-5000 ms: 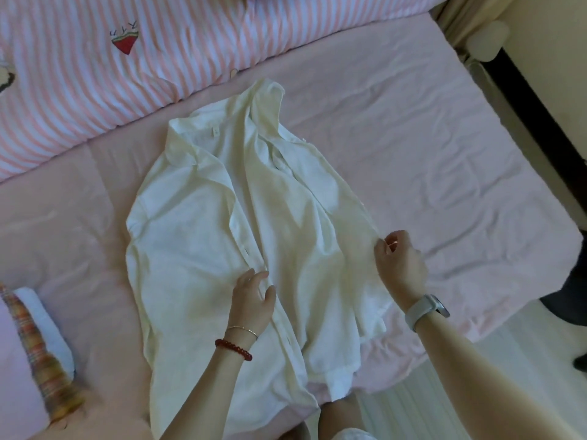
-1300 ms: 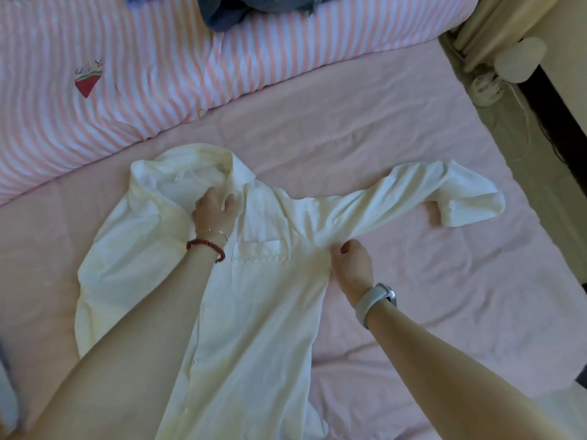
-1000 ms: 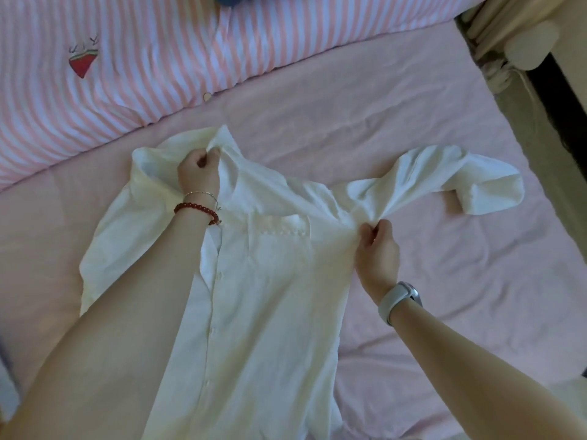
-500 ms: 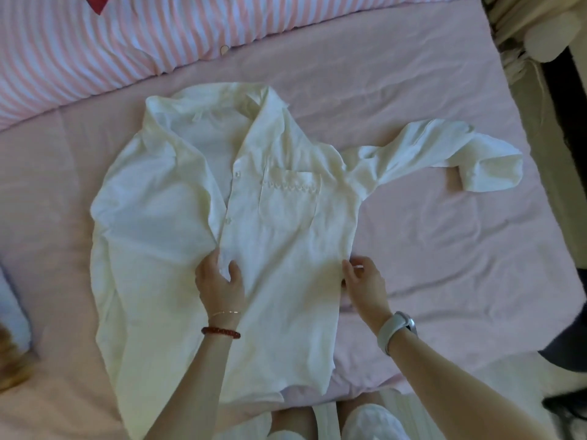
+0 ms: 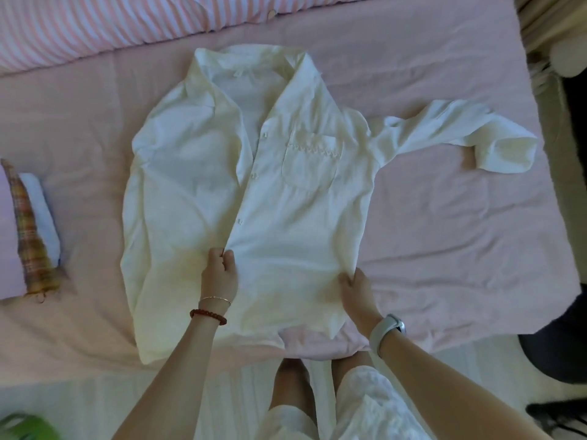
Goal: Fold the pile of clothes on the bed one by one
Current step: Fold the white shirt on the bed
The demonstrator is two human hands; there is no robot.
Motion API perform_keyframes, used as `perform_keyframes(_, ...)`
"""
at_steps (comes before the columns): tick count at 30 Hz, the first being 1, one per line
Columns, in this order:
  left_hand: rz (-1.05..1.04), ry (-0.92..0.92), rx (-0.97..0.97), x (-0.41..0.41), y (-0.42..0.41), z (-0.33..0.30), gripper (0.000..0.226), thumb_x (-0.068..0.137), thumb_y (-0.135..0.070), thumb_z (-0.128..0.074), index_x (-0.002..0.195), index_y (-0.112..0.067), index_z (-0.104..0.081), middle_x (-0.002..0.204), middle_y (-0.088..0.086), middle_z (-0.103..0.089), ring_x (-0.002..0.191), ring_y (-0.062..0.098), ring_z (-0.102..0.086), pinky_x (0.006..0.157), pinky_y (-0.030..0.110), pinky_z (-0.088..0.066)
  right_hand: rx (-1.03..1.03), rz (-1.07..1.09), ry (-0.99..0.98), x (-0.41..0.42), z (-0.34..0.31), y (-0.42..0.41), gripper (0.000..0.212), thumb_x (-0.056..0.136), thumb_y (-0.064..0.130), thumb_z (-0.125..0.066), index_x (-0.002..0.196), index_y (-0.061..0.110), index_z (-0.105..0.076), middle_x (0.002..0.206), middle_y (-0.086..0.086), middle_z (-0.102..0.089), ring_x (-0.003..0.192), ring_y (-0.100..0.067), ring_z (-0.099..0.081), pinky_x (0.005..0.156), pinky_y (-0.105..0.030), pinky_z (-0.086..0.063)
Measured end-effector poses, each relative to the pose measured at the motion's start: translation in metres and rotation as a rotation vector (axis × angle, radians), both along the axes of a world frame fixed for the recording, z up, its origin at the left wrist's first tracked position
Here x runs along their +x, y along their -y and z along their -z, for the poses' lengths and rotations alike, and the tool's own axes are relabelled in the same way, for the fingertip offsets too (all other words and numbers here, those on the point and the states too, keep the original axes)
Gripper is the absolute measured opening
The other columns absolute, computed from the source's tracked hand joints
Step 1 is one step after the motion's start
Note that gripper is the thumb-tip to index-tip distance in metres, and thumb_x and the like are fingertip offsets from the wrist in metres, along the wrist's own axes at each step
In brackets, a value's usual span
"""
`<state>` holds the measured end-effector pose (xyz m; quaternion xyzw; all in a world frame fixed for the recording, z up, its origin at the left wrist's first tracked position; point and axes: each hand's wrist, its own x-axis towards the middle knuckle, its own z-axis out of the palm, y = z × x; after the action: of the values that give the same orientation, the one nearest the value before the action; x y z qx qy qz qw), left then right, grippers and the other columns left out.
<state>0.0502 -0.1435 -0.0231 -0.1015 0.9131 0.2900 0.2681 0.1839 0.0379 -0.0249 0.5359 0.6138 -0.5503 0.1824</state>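
- Our left hand pinches the button edge of the white shirt low on its front, thumb and fingers curled onto the cloth where the two front panels meet.
- Our right hand grips the shirt's right side seam near the hem, fingers curled under the edge.
- The shirt lies front-up and spread on the bed, collar toward the striped quilt and hem toward us at the near edge of the mattress.
- The hem on our left reaches right to the bed's near edge; on our right it stops just short, and a strip of pink sheet shows below it.
- One sleeve runs out to the right, its cuff end folded back, and it stops short of the bed's right edge.
- The shirt's left panel lies loose and rumpled, with its outer edge curving down the left side; we cannot tell where the other sleeve lies.
- Bare sheet lies open on the right, below the sleeve, and between the collar and the quilt.
- On the left, a strip of bare sheet separates the shirt from a stack of folded clothes at the frame edge.
- A chest pocket sits on the right front panel, well above both hands.
- A beaded bracelet is on our left wrist, a watch on our right.
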Motion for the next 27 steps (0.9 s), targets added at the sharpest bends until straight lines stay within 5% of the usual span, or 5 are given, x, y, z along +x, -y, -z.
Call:
perform_keyframes(4, -0.008, -0.012, 0.087, 0.030, 0.007, -0.009, 0.015, 0.099, -0.016, -0.036, 0.090, -0.004, -0.039, 0.067, 0.004, -0.045, 0.068, 0.026, -0.043, 0.053, 0.033, -0.024, 0.204, -0.026, 0.045, 0.017, -0.006, -0.010, 0.012, 0.094, 0.018, -0.045, 0.093, 0.006, -0.045, 0.073, 0.001, -0.049, 0.068, -0.021, -0.048, 0.056, -0.030, -0.034)
perform_keyframes(8, -0.054, 0.023, 0.183, 0.046, 0.013, -0.009, 0.014, 0.099, -0.016, -0.035, 0.094, -0.004, -0.041, 0.067, -0.002, -0.042, 0.068, 0.021, -0.042, 0.051, 0.023, -0.029, 0.084, -0.022, 0.074, 0.033, -0.016, -0.019, 0.016, 0.090, 0.020, -0.055, 0.095, 0.005, -0.055, 0.079, -0.003, -0.057, 0.067, -0.014, -0.052, 0.052, -0.024, -0.043)
perform_keyframes(14, -0.030, 0.216, 0.326, 0.048, 0.019, -0.018, 0.014, 0.093, -0.022, -0.053, 0.090, -0.008, -0.049, 0.074, -0.003, -0.047, 0.064, 0.010, -0.044, 0.055, 0.017, -0.035, -0.087, -0.006, 0.099, 0.062, -0.020, -0.014, 0.026, 0.089, 0.009, -0.058, 0.098, -0.015, -0.061, 0.099, -0.034, -0.063, 0.085, -0.034, -0.061, 0.092, -0.053, -0.047)
perform_keyframes(20, -0.008, 0.156, 0.330, 0.061, 0.036, -0.023, 0.016, 0.097, -0.017, -0.045, 0.085, -0.007, -0.045, 0.071, -0.002, -0.045, 0.064, 0.011, -0.043, 0.051, 0.012, -0.034, 0.225, -0.012, 0.074, 0.071, -0.029, -0.007, 0.024, 0.093, 0.025, -0.054, 0.093, 0.001, -0.053, 0.073, -0.004, -0.053, 0.074, -0.024, -0.049, 0.058, -0.030, -0.036)
perform_keyframes(27, 0.099, 0.161, 0.250, 0.093, 0.046, -0.008, 0.020, 0.096, -0.022, -0.046, 0.098, -0.002, -0.043, 0.069, -0.002, -0.043, 0.060, 0.014, -0.043, 0.052, 0.026, -0.033, 0.482, -0.135, 0.170, 0.080, -0.023, 0.000, 0.013, 0.094, 0.024, -0.047, 0.094, 0.013, -0.041, 0.080, -0.007, -0.057, 0.076, -0.029, -0.051, 0.061, -0.032, -0.030)
